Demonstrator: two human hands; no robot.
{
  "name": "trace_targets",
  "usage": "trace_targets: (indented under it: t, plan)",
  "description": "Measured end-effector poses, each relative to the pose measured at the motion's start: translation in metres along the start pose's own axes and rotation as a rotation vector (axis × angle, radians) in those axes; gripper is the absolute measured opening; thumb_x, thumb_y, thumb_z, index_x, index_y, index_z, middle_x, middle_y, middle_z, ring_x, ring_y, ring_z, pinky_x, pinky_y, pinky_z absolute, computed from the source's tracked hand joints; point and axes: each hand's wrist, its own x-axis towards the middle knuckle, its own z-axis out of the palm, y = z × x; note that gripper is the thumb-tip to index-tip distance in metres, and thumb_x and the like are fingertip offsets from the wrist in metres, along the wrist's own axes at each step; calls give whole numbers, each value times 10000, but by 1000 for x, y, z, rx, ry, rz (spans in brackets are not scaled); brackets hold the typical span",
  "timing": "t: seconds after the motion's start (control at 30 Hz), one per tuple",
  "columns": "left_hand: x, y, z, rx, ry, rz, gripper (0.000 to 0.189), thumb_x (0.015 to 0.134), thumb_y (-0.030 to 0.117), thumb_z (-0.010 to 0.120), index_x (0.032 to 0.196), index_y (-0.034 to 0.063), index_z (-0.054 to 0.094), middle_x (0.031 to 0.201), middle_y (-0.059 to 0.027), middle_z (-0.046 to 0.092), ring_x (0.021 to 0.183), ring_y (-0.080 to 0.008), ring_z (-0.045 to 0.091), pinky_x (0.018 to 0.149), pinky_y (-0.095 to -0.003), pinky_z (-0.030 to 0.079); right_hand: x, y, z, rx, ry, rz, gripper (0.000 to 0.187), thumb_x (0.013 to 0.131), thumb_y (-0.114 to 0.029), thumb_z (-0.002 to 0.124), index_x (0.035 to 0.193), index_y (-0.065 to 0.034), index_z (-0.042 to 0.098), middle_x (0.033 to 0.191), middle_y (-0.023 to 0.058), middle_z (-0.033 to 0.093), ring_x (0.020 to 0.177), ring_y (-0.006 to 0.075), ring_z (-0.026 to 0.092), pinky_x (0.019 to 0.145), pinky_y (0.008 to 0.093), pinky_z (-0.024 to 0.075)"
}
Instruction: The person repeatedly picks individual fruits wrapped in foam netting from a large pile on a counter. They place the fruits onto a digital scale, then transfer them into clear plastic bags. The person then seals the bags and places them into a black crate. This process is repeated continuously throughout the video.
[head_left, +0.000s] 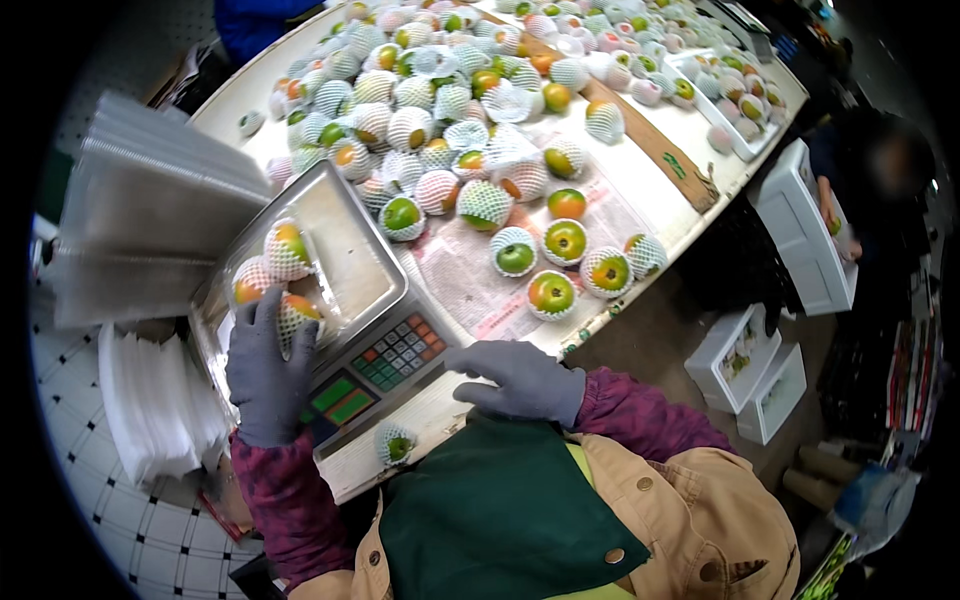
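A grey-gloved left hand, my left hand (266, 367), reaches over an electronic weighing scale (409, 300) with its thumb and fingers around a tomato (298, 311) in a white foam net. That tomato sits with two more netted tomatoes (286, 247) in a clear plastic tray (326, 281) on the scale's metal pan (367, 255). My right hand (517, 379), also gloved, holds nothing; its fingers are apart beside the scale's keypad (400, 352). A single netted tomato (396, 444) lies at the table's near edge.
Many netted tomatoes (409, 127) are heaped across the white table (660, 187), some on newspaper (472, 277). A wooden plank (645, 142) crosses it. Stacked clear trays (165, 202) and white foam sheets (157, 405) stand left. At right, a person (847, 172) is beside white crates (806, 232).
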Motion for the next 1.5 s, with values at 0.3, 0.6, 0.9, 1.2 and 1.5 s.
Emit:
trace_targets:
  t: [0.3,0.6,0.9,1.2,1.5]
  plan:
    - [19,-4,10,171,-142,-116,552,726,400,725,1156,116,528,1004,-165,574,847,-344,613,699,-435,489,-35,49,-45,-566,497,317,542,732,-168,732,1215,-105,495,1142,145,526,1027,317,535,868,395,447]
    - [4,-3,-1,-344,127,-255,427,789,346,705,1082,61,581,1018,-113,621,912,-228,608,795,-327,475,-5,42,-47,1250,399,530,579,952,-517,354,1250,-30,449,976,183,638,688,240,654,544,293,544]
    - [-79,-12,-24,-1669,-311,-425,565,853,484,553,1155,8,532,1038,-120,588,904,-182,612,782,-312,526,75,-26,-30,1081,136,132,482,863,-155,549,1309,-23,423,1260,144,486,1142,263,523,939,398,476]
    - [-103,18,57,-1164,-723,-201,400,857,339,608,1078,6,593,1053,-131,608,1027,-226,567,916,-315,415,170,-67,42,-306,29,-609,416,719,-134,694,1095,-49,538,1074,152,539,1017,346,528,875,416,443]
    - [-105,26,41,-1780,-759,-399,766,933,482,471,1467,54,129,1429,-140,321,1241,-252,432,1006,-367,393,50,-56,7,64,-304,-225,622,687,-204,794,1218,-45,512,1183,148,547,1109,325,531,944,389,426]
